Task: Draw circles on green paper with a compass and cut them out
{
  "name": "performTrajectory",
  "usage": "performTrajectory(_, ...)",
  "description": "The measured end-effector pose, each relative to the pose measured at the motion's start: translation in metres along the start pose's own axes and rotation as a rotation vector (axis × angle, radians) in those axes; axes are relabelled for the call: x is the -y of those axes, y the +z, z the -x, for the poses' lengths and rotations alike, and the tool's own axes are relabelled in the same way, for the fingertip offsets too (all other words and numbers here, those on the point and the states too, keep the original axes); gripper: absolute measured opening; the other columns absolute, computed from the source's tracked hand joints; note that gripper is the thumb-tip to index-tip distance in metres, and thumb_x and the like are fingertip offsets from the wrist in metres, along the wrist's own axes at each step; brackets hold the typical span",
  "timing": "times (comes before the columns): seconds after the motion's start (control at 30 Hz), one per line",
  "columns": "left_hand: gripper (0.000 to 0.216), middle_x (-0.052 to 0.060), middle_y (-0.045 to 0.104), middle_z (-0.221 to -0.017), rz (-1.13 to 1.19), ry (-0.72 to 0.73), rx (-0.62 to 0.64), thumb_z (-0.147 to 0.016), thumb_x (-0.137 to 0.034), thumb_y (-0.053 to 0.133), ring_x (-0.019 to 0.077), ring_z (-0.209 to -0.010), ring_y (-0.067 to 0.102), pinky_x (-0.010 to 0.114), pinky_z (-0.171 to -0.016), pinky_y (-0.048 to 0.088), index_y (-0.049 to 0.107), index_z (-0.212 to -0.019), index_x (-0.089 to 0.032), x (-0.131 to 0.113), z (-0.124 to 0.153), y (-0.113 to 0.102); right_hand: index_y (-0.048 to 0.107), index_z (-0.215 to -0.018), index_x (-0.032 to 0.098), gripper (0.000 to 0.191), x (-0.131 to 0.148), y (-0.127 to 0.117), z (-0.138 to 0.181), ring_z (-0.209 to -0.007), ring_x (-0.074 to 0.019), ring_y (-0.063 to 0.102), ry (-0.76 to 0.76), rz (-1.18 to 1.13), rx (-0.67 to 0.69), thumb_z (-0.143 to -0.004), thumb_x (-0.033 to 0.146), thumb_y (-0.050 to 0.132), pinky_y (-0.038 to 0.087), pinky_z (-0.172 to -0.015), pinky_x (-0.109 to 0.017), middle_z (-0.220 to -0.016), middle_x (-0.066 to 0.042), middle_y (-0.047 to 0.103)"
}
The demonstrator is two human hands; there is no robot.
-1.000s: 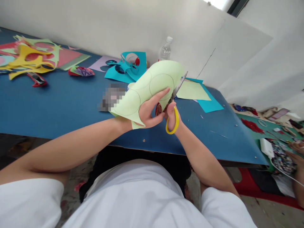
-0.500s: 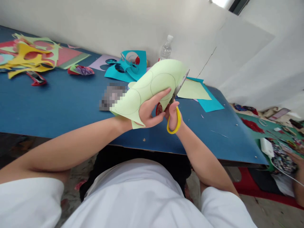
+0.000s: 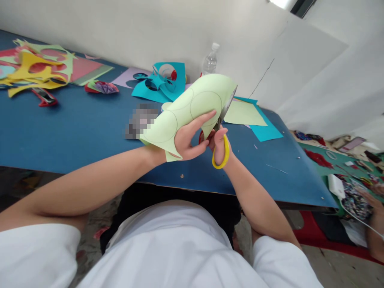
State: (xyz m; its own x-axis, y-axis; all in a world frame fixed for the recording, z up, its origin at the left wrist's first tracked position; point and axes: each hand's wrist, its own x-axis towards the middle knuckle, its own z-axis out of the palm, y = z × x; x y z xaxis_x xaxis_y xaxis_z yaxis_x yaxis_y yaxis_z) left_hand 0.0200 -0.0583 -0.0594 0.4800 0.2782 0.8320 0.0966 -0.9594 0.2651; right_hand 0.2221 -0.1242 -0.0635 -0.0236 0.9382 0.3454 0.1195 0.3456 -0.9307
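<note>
My left hand (image 3: 192, 140) grips a pale green sheet of paper (image 3: 183, 108) that curls over and is marked with several drawn circles. The index finger lies along the paper's face, beside one circle. In my right hand (image 3: 218, 146) is a pair of scissors (image 3: 221, 154) with a yellow thumb loop and a red second loop, partly hidden. The blades point up and away, against the sheet's right edge. Part of the blades is behind the paper. Both hands are held close together above the blue table (image 3: 90, 132).
Turquoise paper with round holes (image 3: 177, 80) lies behind the sheet, near a plastic bottle (image 3: 210, 62). Yellow paper offcuts (image 3: 39, 72) and a red-handled tool (image 3: 45, 97) are at left. More sheets (image 3: 246, 113) lie right. Another person's hand (image 3: 372, 202) is at far right.
The scissor blades have closed somewhat along the paper's right edge, and the yellow loop has shifted slightly right. My left hand holds the sheet almost unmoved. The other person's hand has moved a little.
</note>
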Motion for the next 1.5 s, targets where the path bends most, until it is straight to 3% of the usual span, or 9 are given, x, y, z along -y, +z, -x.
performTrajectory(0.2, 0.09, 0.019, 0.069, -0.19, 0.014, 0.009, 0.008, -0.111, -0.044, 0.082, 0.0478, -0.172, 0.07, 0.061, -0.149, 0.057, 0.057, -0.195, -0.024, 0.001, -0.002, -0.002, 0.078, -0.141, 0.034, 0.11, 0.01, 0.002, 0.0, -0.063, -0.0218, 0.06, 0.005, -0.034, 0.011, -0.091, 0.128, 0.052, 0.057, -0.06, -0.037, -0.078, 0.002, 0.063)
performTrajectory(0.4, 0.088, 0.019, 0.069, -0.19, 0.002, 0.028, -0.001, -0.112, -0.038, 0.079, 0.0467, -0.172, 0.071, 0.059, -0.149, 0.058, 0.057, -0.195, -0.023, -0.001, -0.003, -0.003, 0.076, -0.141, 0.033, 0.101, 0.01, 0.003, 0.0, -0.061, -0.021, 0.056, -0.03, -0.095, 0.014, -0.096, 0.122, 0.059, 0.053, -0.057, -0.035, -0.074, 0.005, 0.058)
performTrajectory(0.57, 0.091, 0.019, 0.066, -0.193, 0.032, 0.088, -0.025, -0.11, -0.028, 0.079, 0.0453, -0.173, 0.071, 0.056, -0.151, 0.056, 0.053, -0.197, -0.022, -0.006, -0.006, -0.004, 0.077, -0.147, 0.03, 0.111, 0.012, 0.004, 0.001, -0.059, -0.02, 0.052, -0.015, -0.081, -0.004, -0.093, 0.125, 0.057, 0.05, -0.055, -0.035, -0.072, 0.005, 0.054)
performTrajectory(0.77, 0.095, 0.019, 0.068, -0.19, 0.043, 0.034, -0.005, -0.106, -0.027, 0.085, 0.048, -0.174, 0.07, 0.06, -0.15, 0.056, 0.055, -0.196, -0.024, -0.005, -0.004, -0.004, 0.073, -0.136, 0.03, 0.112, 0.019, 0.005, 0.001, -0.055, -0.0188, 0.049, 0.008, -0.048, -0.037, -0.086, 0.129, 0.059, 0.05, -0.051, -0.035, -0.069, 0.007, 0.052)
performTrajectory(1.0, 0.096, 0.019, 0.07, -0.189, 0.075, 0.075, -0.01, -0.107, -0.02, 0.081, 0.0437, -0.174, 0.07, 0.053, -0.148, 0.058, 0.052, -0.198, -0.022, -0.006, -0.004, -0.005, 0.068, -0.148, 0.029, 0.118, 0.019, 0.004, 0.002, -0.05, -0.0157, 0.043, -0.001, -0.048, -0.016, -0.086, 0.129, 0.059, 0.045, -0.046, -0.033, -0.069, 0.01, 0.047)
performTrajectory(1.3, 0.088, 0.016, 0.076, -0.183, 0.048, 0.06, -0.004, -0.108, -0.024, 0.08, 0.0436, -0.167, 0.076, 0.054, -0.143, 0.064, 0.058, -0.193, -0.024, -0.007, -0.006, -0.008, 0.067, -0.151, 0.031, 0.125, 0.014, 0.0, 0.002, -0.055, -0.016, 0.042, 0.083, -0.046, -0.022, -0.078, 0.133, 0.061, 0.043, -0.048, -0.034, -0.077, 0.008, 0.045)
performTrajectory(1.5, 0.081, 0.019, 0.075, -0.183, 0.045, 0.037, 0.003, -0.11, -0.024, 0.078, 0.0439, -0.169, 0.074, 0.055, -0.144, 0.062, 0.061, -0.19, -0.019, -0.009, -0.009, -0.01, 0.063, -0.152, 0.032, 0.12, 0.011, -0.001, 0.002, -0.053, -0.0141, 0.032, 0.086, -0.112, 0.009, -0.081, 0.128, 0.07, 0.037, -0.048, -0.033, -0.075, 0.012, 0.039)
